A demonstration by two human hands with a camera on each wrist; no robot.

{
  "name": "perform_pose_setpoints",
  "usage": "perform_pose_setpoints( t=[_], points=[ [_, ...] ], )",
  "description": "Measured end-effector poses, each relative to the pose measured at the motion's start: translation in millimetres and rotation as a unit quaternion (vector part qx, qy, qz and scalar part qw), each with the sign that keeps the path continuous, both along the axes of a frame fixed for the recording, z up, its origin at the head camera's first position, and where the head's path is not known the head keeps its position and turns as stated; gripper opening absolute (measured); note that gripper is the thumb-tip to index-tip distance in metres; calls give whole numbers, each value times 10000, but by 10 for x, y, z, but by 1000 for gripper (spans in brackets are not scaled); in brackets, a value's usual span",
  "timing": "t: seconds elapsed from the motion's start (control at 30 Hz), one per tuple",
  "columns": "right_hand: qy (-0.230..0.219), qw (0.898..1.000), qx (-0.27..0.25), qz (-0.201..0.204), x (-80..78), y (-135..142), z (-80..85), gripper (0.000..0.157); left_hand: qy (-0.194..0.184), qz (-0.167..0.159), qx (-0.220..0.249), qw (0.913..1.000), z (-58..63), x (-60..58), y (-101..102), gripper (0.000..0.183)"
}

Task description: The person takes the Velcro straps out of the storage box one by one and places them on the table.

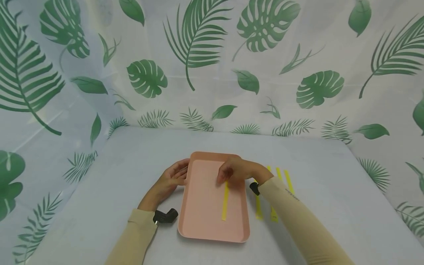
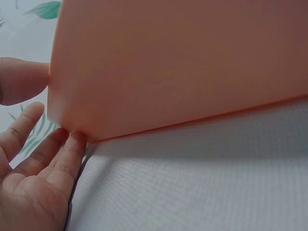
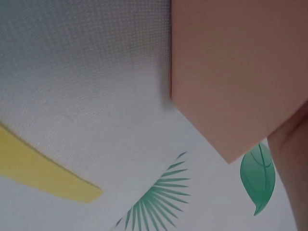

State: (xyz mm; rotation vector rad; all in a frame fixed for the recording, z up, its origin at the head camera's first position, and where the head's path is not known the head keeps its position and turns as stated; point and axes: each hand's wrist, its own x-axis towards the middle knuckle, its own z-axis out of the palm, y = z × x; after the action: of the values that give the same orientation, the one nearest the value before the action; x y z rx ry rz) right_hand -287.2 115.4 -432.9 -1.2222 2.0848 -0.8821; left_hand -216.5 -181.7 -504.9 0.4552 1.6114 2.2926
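A pink rectangular tray [image 1: 202, 206] lies on the white surface in the head view, its long side running away from me. Against its upper left side rests my left hand [image 1: 169, 182]; in the left wrist view the thumb [image 2: 26, 81] and fingertips [image 2: 74, 147] touch the tray's outer wall [image 2: 178, 62]. Over the tray's upper right part, my right hand [image 1: 236, 170] has curled fingers and pinches the far end of a narrow yellow strip [image 1: 225, 206]. That end is hidden under the hand. The strip extends towards me over the tray floor.
Several more yellow strips [image 1: 289, 180] lie right of the tray, partly covered by the right forearm. A black wrist device [image 1: 165, 216] sits at the left wrist, another [image 1: 254, 188] at the right. Behind the surface hangs a white leaf-print curtain [image 1: 205, 99].
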Motion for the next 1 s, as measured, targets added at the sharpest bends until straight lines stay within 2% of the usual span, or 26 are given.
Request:
perform_pose_setpoints(
  t=[0.13,0.37,0.63,0.8,1.0],
  points=[
    [96,9998,158,67,1,-28,-35,47,18,-10,-8,10000,3,1,1,80],
    [43,9991,413,-109,24,-60,-58,43,31,-33,12,10000,4,1,-1,79],
    [134,9989,444,-74,32,-65,-54,24,19,-13,-19,10000,14,5,0,79],
    [152,9986,492,-97,35,-73,-46,22,4,2,-24,10000,18,8,1,79],
    [95,9995,303,-93,45,-67,-34,19,-41,34,-7,10000,37,14,4,79]
  ],
)
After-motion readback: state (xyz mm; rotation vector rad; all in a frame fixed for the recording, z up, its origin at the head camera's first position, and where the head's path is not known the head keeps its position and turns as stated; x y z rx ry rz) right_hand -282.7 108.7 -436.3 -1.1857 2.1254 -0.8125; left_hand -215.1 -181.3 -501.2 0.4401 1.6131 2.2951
